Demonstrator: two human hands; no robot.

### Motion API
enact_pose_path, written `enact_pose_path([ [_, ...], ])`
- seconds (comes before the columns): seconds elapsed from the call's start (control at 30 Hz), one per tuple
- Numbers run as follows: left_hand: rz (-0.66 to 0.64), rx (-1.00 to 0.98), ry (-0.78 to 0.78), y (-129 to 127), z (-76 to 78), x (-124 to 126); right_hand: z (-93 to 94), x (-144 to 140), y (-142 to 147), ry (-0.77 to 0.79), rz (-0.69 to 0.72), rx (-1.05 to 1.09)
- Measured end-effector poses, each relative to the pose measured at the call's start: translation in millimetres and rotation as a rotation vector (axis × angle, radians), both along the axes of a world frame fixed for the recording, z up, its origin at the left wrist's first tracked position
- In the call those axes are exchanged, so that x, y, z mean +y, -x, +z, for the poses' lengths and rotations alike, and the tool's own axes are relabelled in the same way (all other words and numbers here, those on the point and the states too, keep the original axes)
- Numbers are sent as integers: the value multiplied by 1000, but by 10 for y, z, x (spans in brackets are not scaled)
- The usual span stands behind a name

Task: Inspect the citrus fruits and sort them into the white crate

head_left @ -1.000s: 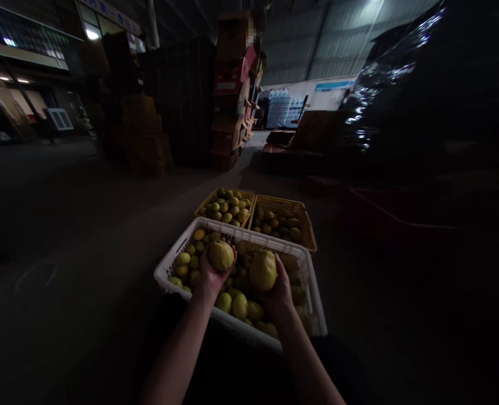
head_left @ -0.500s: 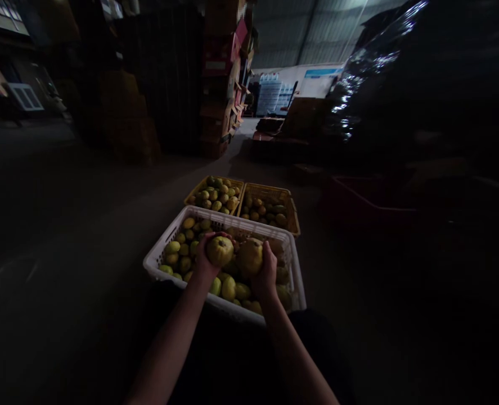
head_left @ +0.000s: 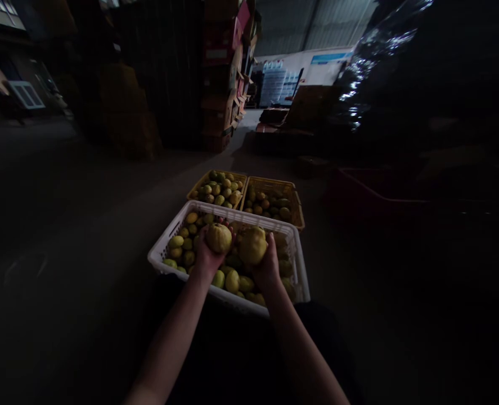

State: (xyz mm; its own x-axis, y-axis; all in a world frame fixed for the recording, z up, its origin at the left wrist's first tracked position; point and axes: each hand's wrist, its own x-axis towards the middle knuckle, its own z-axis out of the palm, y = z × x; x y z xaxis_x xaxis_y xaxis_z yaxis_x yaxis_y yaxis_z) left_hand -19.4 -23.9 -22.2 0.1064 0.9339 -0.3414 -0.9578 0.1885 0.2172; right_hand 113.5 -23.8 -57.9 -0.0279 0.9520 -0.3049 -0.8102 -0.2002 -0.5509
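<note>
My left hand [head_left: 209,256] is wrapped round a roundish, ribbed yellow-green fruit [head_left: 219,238]. A larger, lumpy yellow-green fruit [head_left: 252,246] rests in my right hand [head_left: 269,264], with the thumb along its right side. Both fruits are held side by side above a white plastic crate [head_left: 158,254], a small gap between them. Many green and yellow fruits [head_left: 232,281] lie in that crate, partly hidden by my hands. The light is dim, and the exact kind of fruit cannot be made out.
Beyond the white crate stand two yellow crates, a left one [head_left: 193,188] and a right one [head_left: 296,203], both holding similar fruit. A dark red crate [head_left: 350,194] is on the floor to the right. Stacked cardboard boxes [head_left: 217,84] rise behind; shiny plastic wrap [head_left: 361,73] hangs at the right.
Both fruits have been turned in my hands, so other sides of them show. The whole view has shifted slightly, with the crates now a little higher and further right in it.
</note>
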Motion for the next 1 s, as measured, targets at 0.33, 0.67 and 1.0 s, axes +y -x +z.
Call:
enact_pose_path([
  [0.33, 4, -29, -1, 28, -122, 115, 71, 16, -20, 81, -24, 120],
  [0.67, 1, -3, 78, 28, 25, 63, 75, -110, 9, -21, -132, 1],
  [1.0, -12, 56, 138, 28, -48, 71, -38, 29, -68, 93, -38, 66],
])
